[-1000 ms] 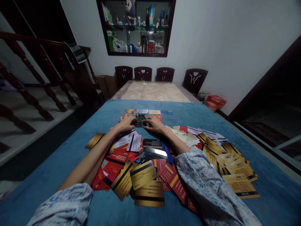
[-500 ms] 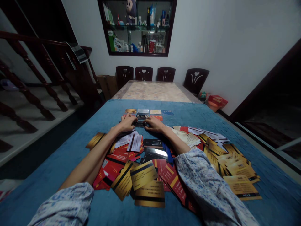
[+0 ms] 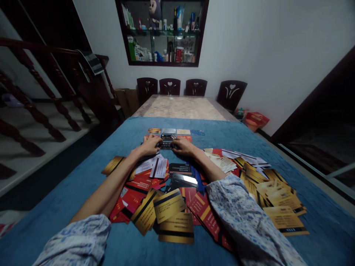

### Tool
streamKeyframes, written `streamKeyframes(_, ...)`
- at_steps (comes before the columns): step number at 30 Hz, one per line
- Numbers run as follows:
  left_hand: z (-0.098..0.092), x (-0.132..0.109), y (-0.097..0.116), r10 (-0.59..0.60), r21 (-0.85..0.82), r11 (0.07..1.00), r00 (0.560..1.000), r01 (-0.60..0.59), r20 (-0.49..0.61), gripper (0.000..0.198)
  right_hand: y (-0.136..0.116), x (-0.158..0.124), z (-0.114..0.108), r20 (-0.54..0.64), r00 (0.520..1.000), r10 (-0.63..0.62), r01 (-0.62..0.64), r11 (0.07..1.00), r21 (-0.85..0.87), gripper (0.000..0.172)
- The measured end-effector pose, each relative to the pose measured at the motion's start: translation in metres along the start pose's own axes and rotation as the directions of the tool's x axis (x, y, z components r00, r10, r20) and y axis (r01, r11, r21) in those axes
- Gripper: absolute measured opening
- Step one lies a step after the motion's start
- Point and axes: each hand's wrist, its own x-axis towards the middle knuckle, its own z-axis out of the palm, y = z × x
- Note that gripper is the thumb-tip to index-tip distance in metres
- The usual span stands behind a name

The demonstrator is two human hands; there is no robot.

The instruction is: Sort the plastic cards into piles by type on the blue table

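Just above the centre of the frame, a thin, oblong black card (image 3: 166, 146) with pale printing lies flat on the blue cloth (image 3: 83, 192), between the two hands. The left hand (image 3: 150, 145) arches at its left end, fingers bent and thumb low, the fingertips at the card's edge. The right hand (image 3: 183, 145) mirrors it at the other end, half-curled, knuckles raised. Whether either hand pinches the card or merely touches it, I cannot tell, since the fingers cover both ends.

Directly above it in the frame lies a second dark card (image 3: 167, 137), glossy, with a pale angular motif, and a red card (image 3: 187, 139) peeps out over the right hand. Higher again runs a neat row of four smooth rectangles: a gold card (image 3: 154, 130), a silver card (image 3: 169, 131), a cream card (image 3: 183, 132) and a blue card (image 3: 198, 132).

The lower middle is a loose fan of overlapping cards: striped gold cards (image 3: 176, 229), red cards (image 3: 141, 184), white cards (image 3: 159, 169), and a shiny black one (image 3: 183, 181) catching a hard white glare (the brightest patch on the cloth). More metallic-looking gold cards (image 3: 285, 218) spread at the right, their corners crisp.

The cloth has a soft, faintly rumpled nap; beyond it shows a mottled, stone-like tabletop (image 3: 180, 107). Crumpled floral sleeves (image 3: 80, 240) bunch around both forearms. At upper left, turned, polished balusters (image 3: 36, 114) swell and taper.
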Motion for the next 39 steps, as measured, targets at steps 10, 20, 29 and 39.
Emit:
streamKeyframes(10,-0.002,-0.003,0.002,0.013,0.008,1.000,1.000,-0.013,-0.026,0.041,-0.002,0.000,-0.001,0.014,1.000,0.008,-0.008,1.000,-0.004,0.032)
streamKeyframes(20,-0.008,-0.002,0.002,0.008,-0.043,0.999,0.999,-0.010,-0.044,0.035,-0.003,0.000,0.000,0.020,1.000,0.001,-0.001,1.000,0.006,0.028)
streamKeyframes(29,-0.027,0.003,0.004,0.066,-0.231,0.964,0.963,-0.129,-0.262,0.037,-0.012,0.000,-0.011,-0.009,1.000,0.017,-0.017,1.000,-0.023,0.029)
streamKeyframes(39,-0.047,-0.041,-0.005,0.022,-0.040,0.999,0.952,-0.036,-0.304,0.032,-0.049,0.012,-0.035,0.059,0.996,-0.063,0.070,0.988,-0.135,0.024)
